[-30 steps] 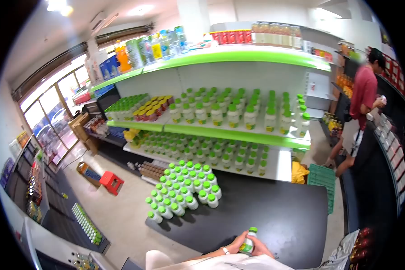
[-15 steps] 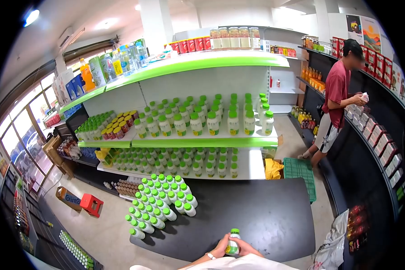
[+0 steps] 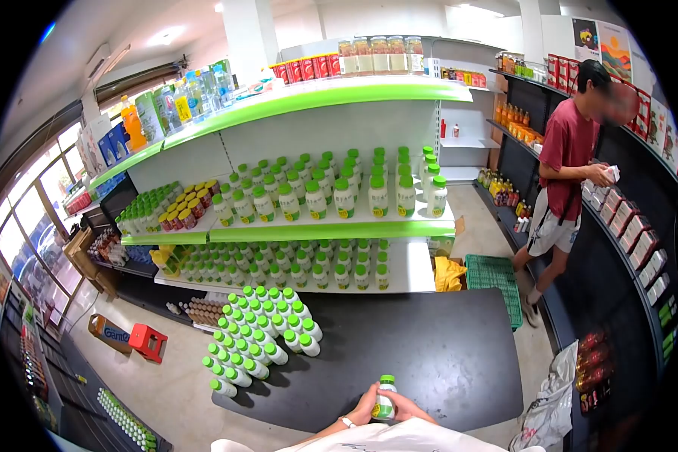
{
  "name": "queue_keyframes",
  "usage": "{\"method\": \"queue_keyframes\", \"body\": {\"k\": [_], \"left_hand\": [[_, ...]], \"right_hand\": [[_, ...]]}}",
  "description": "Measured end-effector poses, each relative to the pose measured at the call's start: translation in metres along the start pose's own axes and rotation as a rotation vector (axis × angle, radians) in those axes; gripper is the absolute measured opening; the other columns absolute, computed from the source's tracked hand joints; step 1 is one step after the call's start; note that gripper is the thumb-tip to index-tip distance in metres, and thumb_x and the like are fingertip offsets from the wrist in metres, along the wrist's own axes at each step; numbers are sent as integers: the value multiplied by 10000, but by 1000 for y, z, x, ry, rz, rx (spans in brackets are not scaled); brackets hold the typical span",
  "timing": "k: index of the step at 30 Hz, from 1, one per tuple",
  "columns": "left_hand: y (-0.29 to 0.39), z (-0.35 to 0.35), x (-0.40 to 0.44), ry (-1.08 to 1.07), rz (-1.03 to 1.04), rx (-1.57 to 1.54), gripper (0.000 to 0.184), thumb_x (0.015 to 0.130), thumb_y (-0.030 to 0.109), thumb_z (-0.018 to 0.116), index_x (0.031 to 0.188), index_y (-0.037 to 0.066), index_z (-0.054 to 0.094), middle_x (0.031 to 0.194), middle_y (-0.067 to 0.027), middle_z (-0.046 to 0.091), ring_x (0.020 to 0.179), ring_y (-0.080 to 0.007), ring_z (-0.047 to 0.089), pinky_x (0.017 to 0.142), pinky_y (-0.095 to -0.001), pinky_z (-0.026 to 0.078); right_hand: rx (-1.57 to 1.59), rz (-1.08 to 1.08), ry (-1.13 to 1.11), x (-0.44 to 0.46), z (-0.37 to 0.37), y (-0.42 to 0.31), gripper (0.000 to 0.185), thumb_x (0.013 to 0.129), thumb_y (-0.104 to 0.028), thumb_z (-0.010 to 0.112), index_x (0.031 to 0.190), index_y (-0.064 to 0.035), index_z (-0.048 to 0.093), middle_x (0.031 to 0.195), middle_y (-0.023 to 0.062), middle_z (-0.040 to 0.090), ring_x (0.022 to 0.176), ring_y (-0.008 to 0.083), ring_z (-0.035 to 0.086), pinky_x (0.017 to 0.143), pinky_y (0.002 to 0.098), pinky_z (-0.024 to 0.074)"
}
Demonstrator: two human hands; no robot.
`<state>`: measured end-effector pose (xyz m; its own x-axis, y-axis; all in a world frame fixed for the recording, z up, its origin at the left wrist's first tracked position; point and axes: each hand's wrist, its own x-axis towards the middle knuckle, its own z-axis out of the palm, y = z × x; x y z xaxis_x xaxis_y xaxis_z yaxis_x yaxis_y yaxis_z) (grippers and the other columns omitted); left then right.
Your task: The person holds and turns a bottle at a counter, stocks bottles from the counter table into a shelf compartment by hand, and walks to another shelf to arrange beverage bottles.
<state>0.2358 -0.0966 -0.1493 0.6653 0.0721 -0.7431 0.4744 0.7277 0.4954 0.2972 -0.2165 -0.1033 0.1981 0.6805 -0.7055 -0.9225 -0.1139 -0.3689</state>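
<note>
A white bottle with a green cap and a green-and-yellow label (image 3: pixel 385 398) stands upright between my two hands at the near edge of the black table (image 3: pixel 422 343). My left hand (image 3: pixel 363 407) wraps its left side, with a white band on the wrist. From the right, my right hand (image 3: pixel 405 407) closes on the same bottle. Whether the bottle's base touches the table is hard to tell. On the table's left part stands a close group of similar green-capped bottles (image 3: pixel 260 331).
Beyond the table, a shelf unit (image 3: pixel 331 230) carries rows of green-capped bottles. A co-worker (image 3: pixel 569 158) stands at the right shelves holding a small white item. A green crate (image 3: pixel 493 282), a red stool (image 3: pixel 148 343) and a white plastic bag (image 3: pixel 548 399) are on the floor.
My view has shifted slightly, so the scene sits a little further left and higher. Both hands stay on the bottle. The co-worker has shifted posture and leg position by the shelves.
</note>
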Motion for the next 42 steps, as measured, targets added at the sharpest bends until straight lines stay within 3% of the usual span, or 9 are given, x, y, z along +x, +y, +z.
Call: {"method": "queue_keyframes", "body": {"k": [8,11,14,17,20,29,32,35,42], "left_hand": [[-1,-4,7,-7,69,169,483,997,449,348,1152,37,546,1023,-99,621,924,-212,614,833,-364,493],[4,5,-5,47,90,187,553,983,455,369,1134,-42,559,1020,-115,628,908,-194,605,803,-323,474],[2,1,-2,35,65,160,555,985,455,365,1130,-44,561,1015,-117,630,901,-194,607,798,-322,476],[-1,-5,7,25,42,134,553,987,456,362,1125,-39,566,1007,-116,631,898,-194,608,793,-321,478],[0,-1,3,41,66,141,552,987,457,364,1125,-37,568,1006,-115,630,901,-194,608,791,-321,479],[-2,-5,10,36,65,169,547,989,457,354,1163,-22,553,1032,-113,623,931,-189,604,810,-323,476],[-1,-2,4,29,61,155,542,992,458,343,1160,-10,557,1023,-106,627,932,-186,609,810,-323,480],[5,5,-8,26,58,158,491,999,452,335,1154,34,542,1025,-117,621,918,-228,618,818,-371,496],[5,5,-5,16,32,150,487,999,448,334,1146,33,541,1027,-119,619,928,-228,613,822,-372,493]], "right_hand": [[0,4,5,1,-2,0,421,848,-345,692,1166,-126,524,1007,32,641,938,192,629,803,363,508],[42,18,42,0,0,-1,417,819,-310,730,1140,-112,554,988,55,646,915,230,631,807,394,514],[41,19,47,-2,2,-1,435,816,-306,734,1156,-108,548,1007,58,642,928,231,629,813,393,513],[-3,9,28,-2,3,-1,439,839,-355,699,1168,-125,522,1008,32,641,933,195,628,805,353,502],[38,37,51,3,-1,0,439,818,-306,731,1162,-109,542,1016,60,638,937,229,627,815,385,512],[-3,13,10,0,1,-1,404,853,-340,689,1156,-128,525,998,26,643,924,191,632,794,359,508],[28,8,14,6,-2,1,429,835,-330,711,1159,-111,535,1030,64,631,944,233,624,806,395,511],[26,4,22,3,-1,1,426,835,-332,709,1156,-111,536,1030,66,630,945,236,622,804,400,509],[34,30,28,2,1,-1,422,836,-333,707,1152,-114,532,1003,61,637,907,233,629,787,398,511]]}}
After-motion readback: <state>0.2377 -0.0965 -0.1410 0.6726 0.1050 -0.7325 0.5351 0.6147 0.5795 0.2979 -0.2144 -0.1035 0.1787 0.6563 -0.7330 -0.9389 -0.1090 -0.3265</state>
